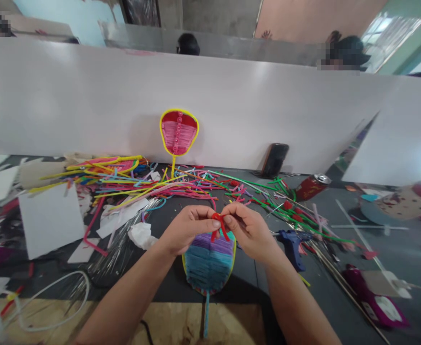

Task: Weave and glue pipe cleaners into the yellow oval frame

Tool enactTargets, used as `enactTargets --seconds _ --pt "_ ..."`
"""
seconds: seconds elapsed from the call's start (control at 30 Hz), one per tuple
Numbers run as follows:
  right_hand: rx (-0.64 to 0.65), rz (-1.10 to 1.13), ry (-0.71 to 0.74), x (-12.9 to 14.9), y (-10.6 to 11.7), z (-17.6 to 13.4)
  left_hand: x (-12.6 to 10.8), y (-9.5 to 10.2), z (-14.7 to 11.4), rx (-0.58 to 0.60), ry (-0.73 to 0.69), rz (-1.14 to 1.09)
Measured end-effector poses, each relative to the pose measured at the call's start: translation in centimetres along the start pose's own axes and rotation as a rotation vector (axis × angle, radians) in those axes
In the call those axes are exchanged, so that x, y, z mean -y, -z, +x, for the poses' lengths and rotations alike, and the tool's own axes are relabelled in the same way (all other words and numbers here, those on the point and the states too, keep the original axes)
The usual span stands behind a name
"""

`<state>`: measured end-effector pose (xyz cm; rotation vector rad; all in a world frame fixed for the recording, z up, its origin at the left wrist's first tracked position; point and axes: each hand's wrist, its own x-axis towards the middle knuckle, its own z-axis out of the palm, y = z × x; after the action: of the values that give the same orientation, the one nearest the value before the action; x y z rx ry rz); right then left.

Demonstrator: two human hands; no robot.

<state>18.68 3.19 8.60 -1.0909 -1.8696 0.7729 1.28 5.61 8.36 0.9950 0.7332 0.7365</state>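
Note:
A small red bow, apparently bent from pipe cleaner, is pinched between my two hands. My left hand grips its left loop with thumb and fingertips. On the other side, my right hand pinches the bow near its knot. Below them lies a fan-shaped piece with blue and purple bands, a yellow rim and a blue stick pointing toward me. My hands hide its upper part. A similar pink and red fan with a yellow rim stands upright against the white partition.
Loose pipe cleaners spread across the dark table. At right are a blue glue gun, a red can and a purple bottle. A phone leans on the partition. White card lies left. People sit beyond.

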Motion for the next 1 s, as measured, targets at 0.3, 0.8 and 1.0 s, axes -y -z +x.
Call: enactTargets --seconds 0.3,0.8,1.0 --pt "-0.022 0.158 -0.118 0.2 -0.2 0.0 -0.2 -0.2 0.0 -0.05 -0.065 0.1" --pt "-0.002 0.289 -0.235 0.4 -0.5 0.3 -0.4 0.2 0.0 -0.051 -0.124 0.406" --pt "-0.068 0.405 -0.282 0.1 -1.1 0.4 -0.6 -0.1 -0.2 -0.098 -0.236 0.477"
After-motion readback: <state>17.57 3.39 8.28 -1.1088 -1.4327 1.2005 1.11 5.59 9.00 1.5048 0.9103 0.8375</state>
